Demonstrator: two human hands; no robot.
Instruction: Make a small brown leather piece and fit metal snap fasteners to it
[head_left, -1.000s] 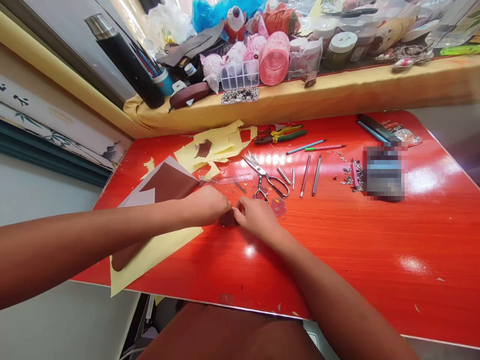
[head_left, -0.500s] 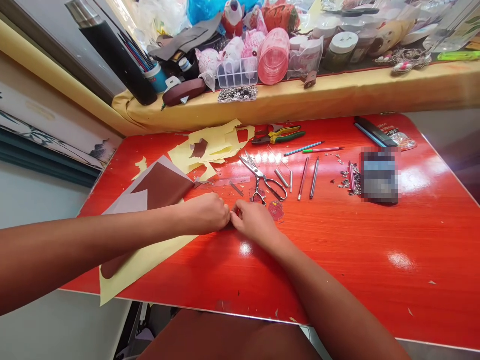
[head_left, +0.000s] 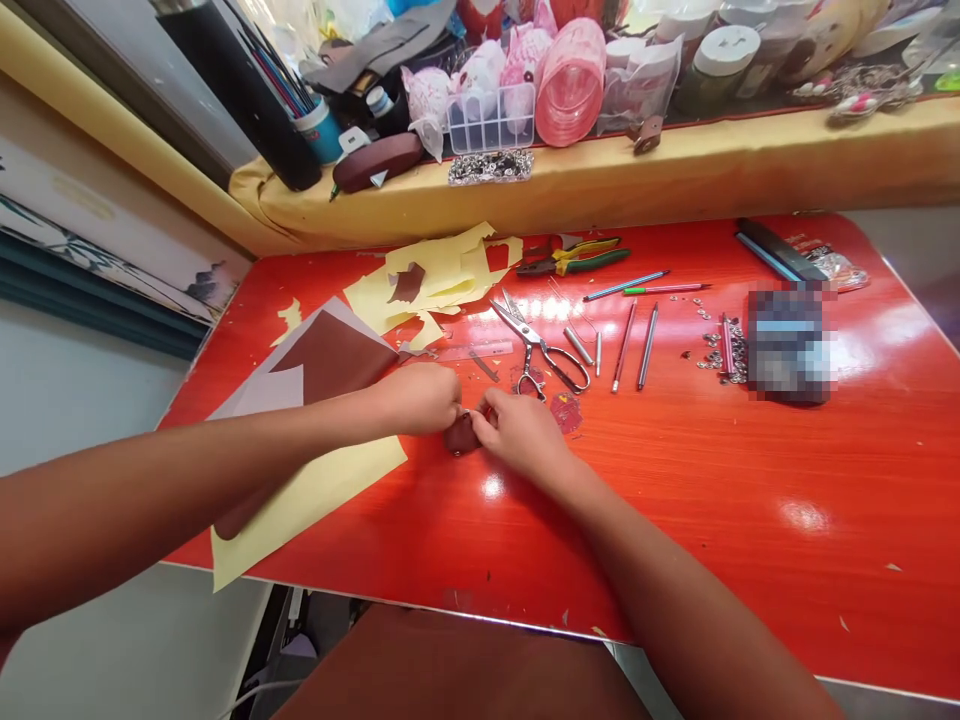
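Observation:
Both hands meet over the middle of the red table. A small dark brown leather piece (head_left: 461, 436) with a shiny metal spot at its lower edge is held between them. My left hand (head_left: 429, 398) is closed on its upper left side, knuckles up. With thumb and fingers pinched, my right hand (head_left: 523, 434) grips its right side. The fingertips hide part of the piece. Just beyond my right hand lie large metal scissors (head_left: 541, 348). Under my left forearm, brown leather sheets (head_left: 337, 355) rest on yellow paper (head_left: 330, 515).
Torn yellow paper scraps (head_left: 442, 278), pliers (head_left: 574, 257), several pens and pencils (head_left: 648, 346) and short metal rods (head_left: 578, 346) lie across the table (head_left: 675, 520). A blurred phone-like object (head_left: 791, 347) sits beside loose metal snaps (head_left: 712, 352). Jars and boxes crowd the ledge (head_left: 600, 185) behind.
The small leather piece, hidden between my hands before, now shows below my fingers. My hands have shifted slightly. The whole view has moved a little, so the ledge appears higher.

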